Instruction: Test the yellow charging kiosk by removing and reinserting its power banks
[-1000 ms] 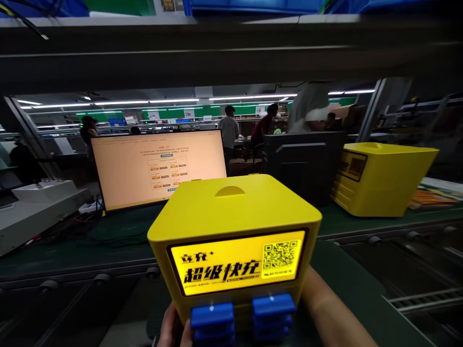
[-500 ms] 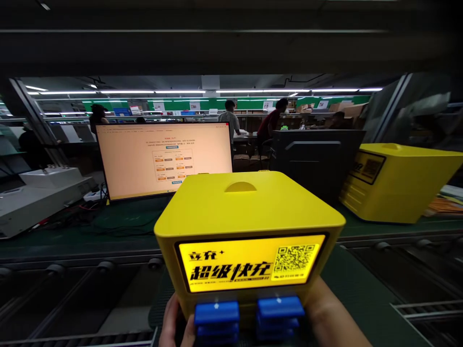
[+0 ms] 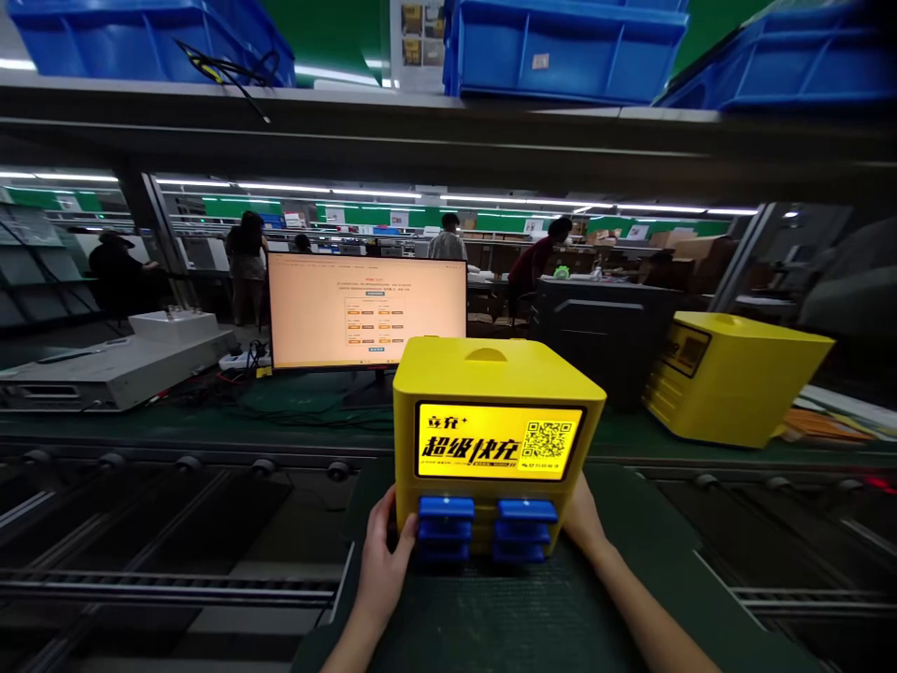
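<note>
A yellow charging station box with a lit front panel and a QR code stands on a dark green mat right in front of me. Several blue power banks sit in its front slots. My left hand grips the box's lower left corner, thumb on a blue power bank. My right hand is pressed against the box's lower right side, fingers partly hidden behind it.
A lit monitor stands behind the box. A second yellow box and a black unit are at the right. A white machine lies at the left. Blue bins sit on the shelf overhead. Conveyor rollers flank the mat. People work in the background.
The view has pulled back and tilted up, so the box looks smaller and farther, and the overhead bins show. Both hands still hold the box's lower sides.
</note>
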Demonstrator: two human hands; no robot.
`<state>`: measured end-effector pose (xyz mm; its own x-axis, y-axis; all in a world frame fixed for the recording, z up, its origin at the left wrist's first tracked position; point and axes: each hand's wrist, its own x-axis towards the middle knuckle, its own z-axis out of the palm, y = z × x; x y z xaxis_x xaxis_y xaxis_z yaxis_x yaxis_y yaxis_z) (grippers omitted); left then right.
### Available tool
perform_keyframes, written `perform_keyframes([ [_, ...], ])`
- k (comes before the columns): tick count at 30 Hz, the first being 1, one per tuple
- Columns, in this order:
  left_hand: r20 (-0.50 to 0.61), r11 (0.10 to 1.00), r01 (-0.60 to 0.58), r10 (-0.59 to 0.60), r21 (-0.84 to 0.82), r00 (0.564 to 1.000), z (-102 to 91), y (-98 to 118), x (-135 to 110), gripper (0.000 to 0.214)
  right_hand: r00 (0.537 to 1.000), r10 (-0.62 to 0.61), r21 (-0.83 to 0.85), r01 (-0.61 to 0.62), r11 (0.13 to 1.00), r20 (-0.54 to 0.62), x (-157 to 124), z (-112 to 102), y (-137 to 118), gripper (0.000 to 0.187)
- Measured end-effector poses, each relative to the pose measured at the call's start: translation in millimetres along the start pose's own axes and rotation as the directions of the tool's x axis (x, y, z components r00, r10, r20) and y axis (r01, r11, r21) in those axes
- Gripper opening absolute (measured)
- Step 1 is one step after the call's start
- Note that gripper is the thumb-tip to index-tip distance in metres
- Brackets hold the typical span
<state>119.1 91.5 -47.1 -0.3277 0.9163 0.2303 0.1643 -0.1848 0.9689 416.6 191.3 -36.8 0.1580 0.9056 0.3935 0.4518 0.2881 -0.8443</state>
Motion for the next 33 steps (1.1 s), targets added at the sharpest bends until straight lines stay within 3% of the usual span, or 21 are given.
perform_keyframes([
  [4,0.013,0.999,0.014,-0.013,-0.046,1.0,-1.1,-2,-1,0.069,0.991,-0.065,-0.26,0.093,0.961,0.114,-49,-25,13,0.048],
  [8,0.01,0.998,-0.011,0.012,-0.055,1.0,-1.0,-6,-1,0.064,0.986,-0.161,-0.695,0.141,0.705,0.038,-74,-47,22,0.047],
  [11,-0.017,0.998,-0.045,0.045,-0.051,0.999,0.0,-7,-2,0.061,0.95,-0.311,-0.762,0.196,0.617,-0.007,-76,-45,19,0.044],
  [13,-0.03,0.997,-0.056,0.054,-0.05,0.998,0.6,-6,-3,0.06,0.932,-0.363,-0.686,0.268,0.676,0.006,-78,-32,13,0.043],
  [16,-0.04,0.997,-0.068,0.067,-0.046,0.997,1.4,-3,-5,0.059,0.977,-0.212,-0.434,0.176,0.883,-0.035,-83,-5,5,0.049],
  [18,-0.05,0.997,-0.075,0.073,-0.036,0.996,1.6,-2,-7,0.058,0.997,-0.062,-0.329,0.048,0.943,-0.035,-87,9,2,0.051],
  [22,-0.058,0.996,-0.092,0.091,-0.01,0.994,0.9,0,-12,0.055,0.992,0.122,-0.309,-0.108,0.945,0.024,-90,13,1,0.045],
  [26,-0.053,0.995,-0.103,0.103,0.006,0.993,0.2,1,-13,0.052,0.952,0.304,-0.255,-0.283,0.925,0.046,-86,4,3,0.048],
  [33,-0.022,0.995,-0.092,0.093,0.023,0.995,-1.1,6,-15,0.052,0.927,0.375,-0.255,-0.359,0.898,0.015,-82,3,-5,0.037],
])
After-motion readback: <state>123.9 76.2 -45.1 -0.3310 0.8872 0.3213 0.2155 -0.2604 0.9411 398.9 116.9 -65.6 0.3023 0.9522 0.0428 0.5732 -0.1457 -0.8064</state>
